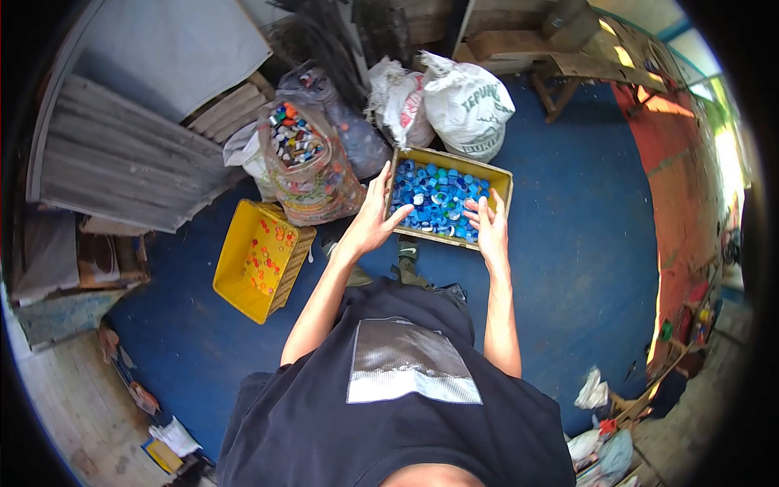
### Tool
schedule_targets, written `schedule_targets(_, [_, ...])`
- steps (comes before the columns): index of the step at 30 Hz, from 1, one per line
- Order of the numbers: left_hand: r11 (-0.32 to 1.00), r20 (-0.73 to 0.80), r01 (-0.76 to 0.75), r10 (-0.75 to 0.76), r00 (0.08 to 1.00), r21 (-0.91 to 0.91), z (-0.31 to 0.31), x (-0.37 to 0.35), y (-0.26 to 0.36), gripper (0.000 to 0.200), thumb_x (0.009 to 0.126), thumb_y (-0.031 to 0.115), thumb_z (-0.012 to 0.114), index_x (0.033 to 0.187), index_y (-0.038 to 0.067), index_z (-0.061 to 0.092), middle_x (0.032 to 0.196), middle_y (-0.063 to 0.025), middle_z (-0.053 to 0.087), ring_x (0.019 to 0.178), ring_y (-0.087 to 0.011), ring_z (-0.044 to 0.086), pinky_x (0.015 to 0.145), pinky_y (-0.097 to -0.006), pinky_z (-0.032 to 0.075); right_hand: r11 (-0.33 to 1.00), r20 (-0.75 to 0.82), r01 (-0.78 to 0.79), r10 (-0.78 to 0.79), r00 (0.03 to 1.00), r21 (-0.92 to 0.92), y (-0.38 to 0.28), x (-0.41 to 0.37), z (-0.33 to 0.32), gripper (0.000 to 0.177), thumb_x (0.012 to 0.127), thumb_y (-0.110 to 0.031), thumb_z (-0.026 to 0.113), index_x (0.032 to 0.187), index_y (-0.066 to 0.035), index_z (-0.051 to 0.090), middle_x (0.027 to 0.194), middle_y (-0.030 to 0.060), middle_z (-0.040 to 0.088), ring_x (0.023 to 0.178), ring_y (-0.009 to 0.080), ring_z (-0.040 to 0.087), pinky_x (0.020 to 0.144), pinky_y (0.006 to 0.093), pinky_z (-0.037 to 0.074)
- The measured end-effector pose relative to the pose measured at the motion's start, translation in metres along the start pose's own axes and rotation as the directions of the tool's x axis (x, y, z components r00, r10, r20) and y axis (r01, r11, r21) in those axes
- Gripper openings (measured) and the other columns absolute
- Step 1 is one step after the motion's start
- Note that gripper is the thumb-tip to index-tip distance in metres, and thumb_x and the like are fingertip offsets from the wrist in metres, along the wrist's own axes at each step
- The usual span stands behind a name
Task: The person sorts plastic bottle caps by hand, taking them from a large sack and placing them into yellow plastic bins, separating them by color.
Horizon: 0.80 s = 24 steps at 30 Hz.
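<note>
A yellow crate (501, 177) full of bottle caps, mostly blue (438, 195), stands on the floor in front of my feet. My left hand (375, 221) is at its left edge, fingers stretched out and thumb apart, holding nothing. Over the crate's right front part is my right hand (490, 231), with its fingers spread and nothing seen in them. Whether either hand touches the crate is hard to tell. To the left, a second yellow crate (235, 272) sits with scattered orange and red caps (264, 258) on its bottom.
An open sack (320, 183) of mixed caps stands behind the left crate, beside another filled bag (353, 122). White sacks (471, 109) stand behind the blue caps. A wooden bench (596, 69) is at the back right. Plastic bags (604, 454) lie at the lower right.
</note>
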<state>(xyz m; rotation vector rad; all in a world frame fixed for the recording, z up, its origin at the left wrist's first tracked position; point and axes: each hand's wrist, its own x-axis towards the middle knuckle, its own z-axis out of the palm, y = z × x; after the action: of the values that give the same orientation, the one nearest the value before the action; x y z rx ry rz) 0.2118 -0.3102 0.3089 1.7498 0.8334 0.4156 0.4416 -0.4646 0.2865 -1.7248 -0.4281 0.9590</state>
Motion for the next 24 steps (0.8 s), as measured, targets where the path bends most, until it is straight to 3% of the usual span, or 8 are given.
schedule_targets(3, [0.983, -0.112, 0.126, -0.141, 0.984, -0.134, -0.047, -0.030, -0.009, 0.098, 0.102, 0.024, 0.074, 0.171, 0.015, 0.007, 0.165, -0.0247, 0.033, 0.143, -0.0421, 0.050, 0.114, -0.0531, 0.049, 0.997, 0.144, 0.044, -0.035, 0.989, -0.058, -0.009, 0.011, 0.046, 0.072, 0.112, -0.048, 0.052, 0.164, -0.003, 0.030, 0.122, 0.0178, 0.075, 0.108, 0.0220, 0.073, 0.096, 0.0351, 0.055])
schedule_targets(10, [0.945, -0.305, 0.193, -0.271, 0.913, -0.263, -0.151, -0.089, -0.074, 0.084, 0.106, 0.025, 0.067, 0.170, 0.014, 0.014, 0.156, -0.0249, 0.046, 0.126, -0.0345, 0.065, 0.105, -0.0448, 0.055, 0.965, 0.428, 0.195, -0.103, 0.898, -0.176, -0.044, 0.018, 0.178, 0.064, 0.113, -0.038, 0.055, 0.161, -0.002, 0.035, 0.117, 0.0164, 0.076, 0.104, 0.0206, 0.074, 0.092, 0.0335, 0.056])
schedule_targets(12, [0.965, -0.294, 0.261, -0.258, 0.920, -0.030, -0.177, -0.091, -0.115, 0.077, 0.108, 0.031, 0.064, 0.168, 0.011, 0.020, 0.152, -0.0265, 0.048, 0.122, -0.0326, 0.068, 0.103, -0.0436, 0.055, 0.968, 0.461, 0.193, -0.099, 0.882, -0.162, -0.046, 0.016, 0.221, 0.063, 0.113, -0.038, 0.056, 0.161, -0.003, 0.035, 0.118, 0.0163, 0.076, 0.104, 0.0202, 0.074, 0.092, 0.0331, 0.056])
schedule_targets(13, [0.954, -0.240, 0.298, -0.292, 0.926, -0.012, -0.192, -0.089, -0.126, 0.072, 0.108, 0.033, 0.061, 0.165, 0.008, 0.026, 0.154, -0.0299, 0.048, 0.141, -0.0436, 0.052, 0.118, -0.0467, 0.044, 0.965, 0.478, 0.202, -0.101, 0.872, -0.165, -0.045, 0.015, 0.240, 0.064, 0.112, -0.038, 0.056, 0.161, -0.003, 0.035, 0.118, 0.0162, 0.076, 0.104, 0.0200, 0.074, 0.091, 0.0330, 0.056])
schedule_targets(14, [0.956, -0.252, 0.278, -0.248, 0.935, 0.093, -0.200, -0.083, -0.152, 0.067, 0.108, 0.032, 0.060, 0.162, 0.005, 0.031, 0.154, -0.0297, 0.047, 0.142, -0.0441, 0.050, 0.119, -0.0473, 0.042, 0.963, 0.490, 0.210, -0.105, 0.866, -0.166, -0.043, 0.013, 0.259, 0.064, 0.112, -0.038, 0.057, 0.161, -0.003, 0.034, 0.118, 0.0161, 0.076, 0.104, 0.0198, 0.074, 0.091, 0.0329, 0.056])
schedule_targets(16, [0.960, -0.162, 0.276, -0.264, 0.951, 0.055, -0.226, -0.071, -0.175, 0.059, 0.108, 0.029, 0.057, 0.156, 0.002, 0.038, 0.151, -0.0298, 0.051, 0.141, -0.0445, 0.051, 0.118, -0.0481, 0.043, 0.966, 0.493, 0.199, -0.093, 0.865, -0.166, -0.038, 0.010, 0.295, 0.066, 0.112, -0.038, 0.057, 0.162, -0.003, 0.032, 0.118, 0.0168, 0.076, 0.103, 0.0211, 0.074, 0.090, 0.0332, 0.057])
schedule_targets(19, [0.954, -0.236, 0.272, -0.238, 0.942, 0.127, -0.246, -0.055, -0.229, 0.044, 0.108, 0.020, 0.055, 0.147, 0.001, 0.050, 0.137, -0.0270, 0.063, 0.132, -0.0421, 0.059, 0.113, -0.0467, 0.047, 0.986, 0.487, 0.138, -0.075, 0.870, -0.094, -0.037, 0.003, 0.343, 0.067, 0.111, -0.032, 0.060, 0.162, 0.000, 0.030, 0.111, 0.0160, 0.077, 0.097, 0.0197, 0.075, 0.089, 0.0324, 0.058])
schedule_targets(24, [0.933, -0.306, 0.329, -0.274, 0.912, 0.146, -0.266, -0.006, -0.293, 0.030, 0.104, 0.005, 0.050, 0.131, -0.002, 0.060, 0.130, -0.0267, 0.066, 0.127, -0.0430, 0.061, 0.108, -0.0487, 0.050, 0.980, 0.486, 0.038, 0.063, 0.872, -0.195, 0.008, 0.040, 0.397, 0.068, 0.110, -0.032, 0.063, 0.160, 0.001, 0.032, 0.108, 0.0155, 0.076, 0.093, 0.0186, 0.074, 0.087, 0.0320, 0.056])
